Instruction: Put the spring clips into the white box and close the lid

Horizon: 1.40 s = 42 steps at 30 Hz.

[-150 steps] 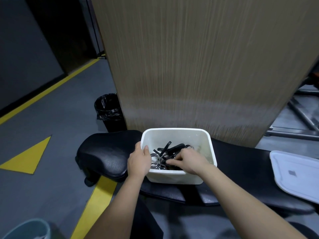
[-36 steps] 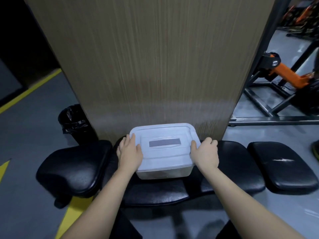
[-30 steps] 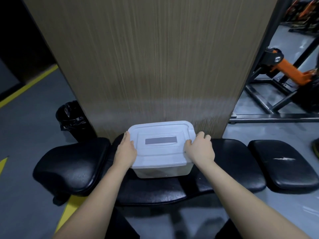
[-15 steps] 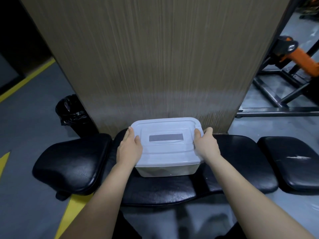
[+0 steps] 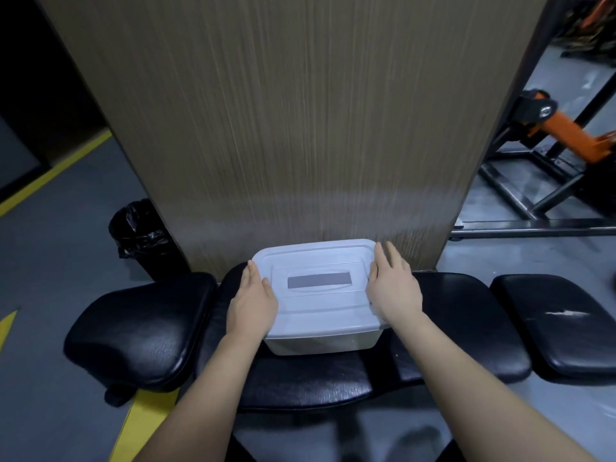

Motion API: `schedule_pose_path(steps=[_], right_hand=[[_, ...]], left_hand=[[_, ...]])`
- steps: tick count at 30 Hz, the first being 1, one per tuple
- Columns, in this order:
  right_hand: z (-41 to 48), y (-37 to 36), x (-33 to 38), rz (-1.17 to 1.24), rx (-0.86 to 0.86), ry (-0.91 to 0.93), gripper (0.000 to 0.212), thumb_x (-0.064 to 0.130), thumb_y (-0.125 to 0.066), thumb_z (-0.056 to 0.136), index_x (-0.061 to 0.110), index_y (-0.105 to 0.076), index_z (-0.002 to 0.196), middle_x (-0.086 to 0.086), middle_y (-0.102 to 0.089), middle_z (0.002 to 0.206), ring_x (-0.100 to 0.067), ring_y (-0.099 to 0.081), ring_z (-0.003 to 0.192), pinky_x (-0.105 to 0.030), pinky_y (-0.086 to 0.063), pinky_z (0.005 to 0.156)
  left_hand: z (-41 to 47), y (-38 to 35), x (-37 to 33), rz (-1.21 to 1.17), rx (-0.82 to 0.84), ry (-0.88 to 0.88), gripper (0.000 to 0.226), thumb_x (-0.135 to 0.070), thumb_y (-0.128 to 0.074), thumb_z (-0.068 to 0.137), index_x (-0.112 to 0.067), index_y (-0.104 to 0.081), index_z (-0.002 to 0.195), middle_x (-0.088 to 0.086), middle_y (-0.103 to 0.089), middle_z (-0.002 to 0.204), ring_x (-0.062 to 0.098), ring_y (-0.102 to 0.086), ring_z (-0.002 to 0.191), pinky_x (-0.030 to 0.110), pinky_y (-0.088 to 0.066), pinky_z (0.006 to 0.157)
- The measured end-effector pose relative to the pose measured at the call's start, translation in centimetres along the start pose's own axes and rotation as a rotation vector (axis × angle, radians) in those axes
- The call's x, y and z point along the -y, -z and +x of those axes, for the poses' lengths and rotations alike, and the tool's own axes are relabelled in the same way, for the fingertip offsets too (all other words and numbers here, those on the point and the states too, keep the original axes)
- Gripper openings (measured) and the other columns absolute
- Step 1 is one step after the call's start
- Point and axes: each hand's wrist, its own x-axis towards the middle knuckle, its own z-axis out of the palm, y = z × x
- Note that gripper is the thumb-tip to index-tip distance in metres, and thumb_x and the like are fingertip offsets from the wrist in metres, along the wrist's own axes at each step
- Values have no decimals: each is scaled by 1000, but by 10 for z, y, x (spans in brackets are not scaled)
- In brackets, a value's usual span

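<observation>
The white box (image 5: 323, 345) sits on the middle black bench pad (image 5: 300, 378) with its white lid (image 5: 316, 311) on top; a grey label marks the lid's centre. My left hand (image 5: 253, 301) lies flat on the lid's left edge, fingers straight. Over the lid's right edge, my right hand (image 5: 393, 288) is flat with extended, slightly blurred fingers. Neither hand curls around anything. The lid hides the spring clips; none show.
A wood-grain panel (image 5: 300, 128) rises right behind the box. Black pads flank it on the left (image 5: 140, 328) and right (image 5: 560, 325). A black-bagged bin (image 5: 140, 235) stands on the floor at left, and an orange-and-black gym machine frame (image 5: 566, 135) at right.
Five seconds ago the box was open with my hands at the clips and the lid lay to the right. The lid is on now, and my fingers have straightened from gripping its sides.
</observation>
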Motion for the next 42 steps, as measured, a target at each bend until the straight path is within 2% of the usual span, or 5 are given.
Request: schedule_pose_path(steps=[12, 16, 22, 27, 42], right_hand=[[14, 22, 30, -288, 156, -46, 62, 23, -34, 97, 5, -21, 155, -7, -5, 167, -26, -9, 153, -49, -21, 119], [7, 6, 27, -149, 5, 134, 59, 34, -23, 100, 8, -28, 153, -6, -6, 168, -23, -7, 154, -46, -12, 124], [20, -13, 21, -112, 11, 179, 62, 37, -22, 98, 10, -25, 154, -9, -18, 166, -24, -12, 154, -49, -17, 123], [13, -16, 20, -111, 14, 157, 63, 39, -21, 99, 14, -20, 157, -3, -14, 167, -19, -7, 154, -49, -15, 123], [65, 109, 88, -363, 623, 80, 76, 43, -33, 98, 14, 5, 158, -6, 4, 168, -26, -1, 155, -51, -3, 124]], left_hand=[[7, 22, -10, 331, 39, -67, 55, -30, -29, 104, -12, -18, 154, 4, -8, 167, 30, -29, 142, 46, -38, 104], [14, 15, -28, 151, -56, -315, 51, -29, -33, 105, -13, -31, 154, 6, -26, 163, 21, -24, 149, 37, -23, 119], [24, -37, -35, 305, 51, -361, 60, -47, -13, 102, -26, -12, 158, -4, 0, 167, 14, 4, 153, 45, 4, 123], [23, -38, -27, 316, -78, -422, 58, -43, -21, 102, -20, -30, 155, 4, -19, 165, 21, -13, 153, 51, -8, 123], [64, 86, -113, 381, 584, -203, 65, -33, -33, 101, -12, -10, 157, 8, -18, 165, 24, -17, 150, 51, -14, 121]])
